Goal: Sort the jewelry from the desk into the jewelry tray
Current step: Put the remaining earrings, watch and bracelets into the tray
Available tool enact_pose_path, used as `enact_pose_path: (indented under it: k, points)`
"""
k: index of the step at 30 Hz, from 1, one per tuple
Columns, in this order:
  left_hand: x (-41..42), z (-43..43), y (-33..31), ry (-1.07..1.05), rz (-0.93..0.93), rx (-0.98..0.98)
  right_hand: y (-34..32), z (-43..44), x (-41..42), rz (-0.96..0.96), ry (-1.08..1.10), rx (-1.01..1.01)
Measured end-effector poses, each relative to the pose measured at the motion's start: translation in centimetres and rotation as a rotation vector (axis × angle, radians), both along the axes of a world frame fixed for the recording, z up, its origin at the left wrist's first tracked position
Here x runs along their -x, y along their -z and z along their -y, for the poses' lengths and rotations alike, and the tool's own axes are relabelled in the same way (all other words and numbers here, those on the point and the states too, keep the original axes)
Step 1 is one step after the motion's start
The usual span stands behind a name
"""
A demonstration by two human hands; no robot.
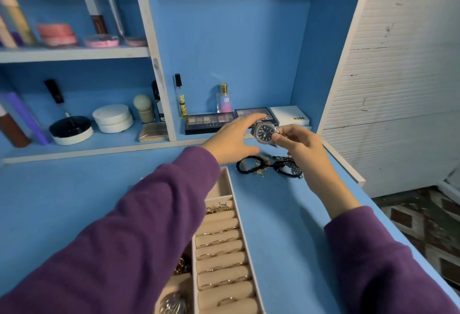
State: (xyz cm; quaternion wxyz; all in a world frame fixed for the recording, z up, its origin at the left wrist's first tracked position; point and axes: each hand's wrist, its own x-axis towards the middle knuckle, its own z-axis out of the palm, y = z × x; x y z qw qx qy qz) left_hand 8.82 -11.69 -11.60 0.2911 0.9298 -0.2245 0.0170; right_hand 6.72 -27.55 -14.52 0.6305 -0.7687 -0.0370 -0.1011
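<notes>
Head view: the right hand (297, 143) is pinching a silver, dark-dialled wristwatch (264, 132) above the blue desk's (286, 214) far right corner — the left hand (232, 142) is reaching beside it, fingers spread, over the beige padded jewelry tray's (224, 261) far end.

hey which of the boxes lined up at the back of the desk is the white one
The box marked NUDE, at the far right of the row. The two eyeshadow palettes to its left, NUDES and the middle one, are dark with visible colour pans.
</notes>
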Motion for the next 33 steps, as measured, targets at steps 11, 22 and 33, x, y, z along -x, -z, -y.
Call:
enact_pose_path:
  k: [11,22,33]
  points:
    - [8.2,-7.9,-2.2,-0.097,-0.173,0.538,-2.6,-6.8,2.8,-0.200,-0.523,-0.342]
    - [8.4,-11.7,0.7,-0.352,-0.584,1.551,-1.6,-10.7,3.5,-0.190,-0.666,-0.214]
    - [9.0,-12.6,1.0,-0.174,-0.667,1.727,-0.8,-11.0,4.0,0.185,-0.284,0.096]
